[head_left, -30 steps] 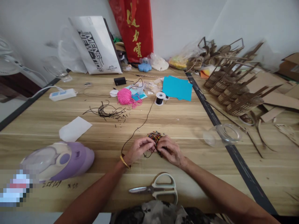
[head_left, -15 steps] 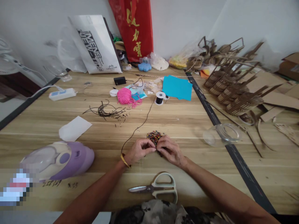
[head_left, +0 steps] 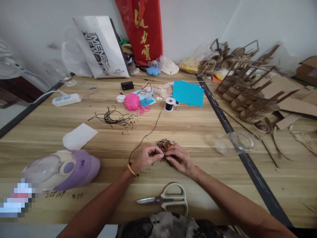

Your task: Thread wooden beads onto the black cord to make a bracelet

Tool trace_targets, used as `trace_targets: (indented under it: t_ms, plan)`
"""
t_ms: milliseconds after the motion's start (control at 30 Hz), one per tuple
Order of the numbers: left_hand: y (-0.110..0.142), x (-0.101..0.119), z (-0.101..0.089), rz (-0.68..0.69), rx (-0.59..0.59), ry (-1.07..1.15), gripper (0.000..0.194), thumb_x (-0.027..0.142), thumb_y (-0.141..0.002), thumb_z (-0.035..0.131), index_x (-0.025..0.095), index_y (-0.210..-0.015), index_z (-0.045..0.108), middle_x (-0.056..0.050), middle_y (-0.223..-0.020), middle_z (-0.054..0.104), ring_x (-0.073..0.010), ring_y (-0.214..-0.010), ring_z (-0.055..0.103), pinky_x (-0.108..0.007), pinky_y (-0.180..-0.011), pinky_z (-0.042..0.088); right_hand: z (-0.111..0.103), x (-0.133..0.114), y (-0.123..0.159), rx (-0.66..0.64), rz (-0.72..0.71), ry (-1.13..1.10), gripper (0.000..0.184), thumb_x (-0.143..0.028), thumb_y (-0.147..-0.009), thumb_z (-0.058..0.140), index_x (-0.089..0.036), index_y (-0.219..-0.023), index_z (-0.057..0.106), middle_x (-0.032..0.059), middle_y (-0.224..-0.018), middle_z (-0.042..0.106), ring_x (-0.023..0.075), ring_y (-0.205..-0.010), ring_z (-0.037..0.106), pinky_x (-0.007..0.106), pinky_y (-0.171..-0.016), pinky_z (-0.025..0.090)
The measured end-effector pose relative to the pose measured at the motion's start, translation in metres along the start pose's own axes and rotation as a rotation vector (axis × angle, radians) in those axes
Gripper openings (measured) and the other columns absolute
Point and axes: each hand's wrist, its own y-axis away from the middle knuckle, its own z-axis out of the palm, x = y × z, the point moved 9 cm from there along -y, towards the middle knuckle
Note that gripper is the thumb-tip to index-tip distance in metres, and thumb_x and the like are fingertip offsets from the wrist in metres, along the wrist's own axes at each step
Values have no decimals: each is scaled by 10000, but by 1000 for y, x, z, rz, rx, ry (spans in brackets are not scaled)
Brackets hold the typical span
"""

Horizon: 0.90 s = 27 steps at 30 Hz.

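A heap of small multicoloured beads (head_left: 163,144) lies on the wooden table, partly hidden by my fingers. My left hand (head_left: 150,157) is at its left side, thumb and forefinger pinched on the black cord (head_left: 151,133). That cord runs from a white-flanged spool (head_left: 169,105) down behind the hand, so its end is hard to see. On the right side of the heap is my right hand (head_left: 180,160), fingers bent and tips pressed together among the beads; whatever they grip is too small to make out.
Scissors (head_left: 163,200) lie close to the table's front edge. A purple and cream appliance (head_left: 66,168) and white paper (head_left: 79,136) are at left. Cut black cords (head_left: 111,117) and pink yarn (head_left: 132,101) lie farther back. A clear plastic container (head_left: 234,143) and woven baskets (head_left: 247,96) are at right.
My fingertips have come slightly apart; before, they met over the front of the heap. The left fingertips have shifted a little left and up. The spool and scissors have stayed put.
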Motion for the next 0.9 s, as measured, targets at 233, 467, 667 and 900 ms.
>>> trace_targets:
  t_ms: [233, 467, 667, 900]
  plan:
    - [0, -1, -12, -44, 82, 175, 182, 307, -764, 637, 129, -762, 599, 8, -634, 579, -104, -616, 519, -225, -614, 405, 22, -10, 0, -188, -75, 199, 136, -169, -886, 558, -176, -1004, 625, 104, -1044, 589, 212, -1012, 525, 393, -885, 465]
    - [1, -4, -10, -59, 81, 192, 207, 336, -752, 648, 134, -764, 603, 4, -635, 582, -111, -622, 523, -232, -615, 407, 32, -12, 0, -260, -98, 350, 125, -170, -896, 536, -179, -978, 630, 95, -1094, 587, 232, -1061, 487, 411, -909, 459]
    - [1, -2, -10, -55, 77, 174, 197, 324, -753, 651, 131, -760, 611, 10, -632, 571, -104, -610, 509, -228, -606, 403, 33, -14, 0, -256, -123, 351, 111, -139, -891, 535, -161, -954, 625, 95, -1063, 604, 225, -1050, 484, 397, -910, 458]
    - [1, -3, -9, -58, 68, 163, 196, 319, -754, 641, 126, -753, 606, 6, -637, 563, -102, -611, 497, -220, -576, 388, 31, -14, 1, -232, -122, 313, 125, -138, -894, 533, -176, -975, 620, 87, -1047, 618, 221, -1033, 507, 394, -895, 463]
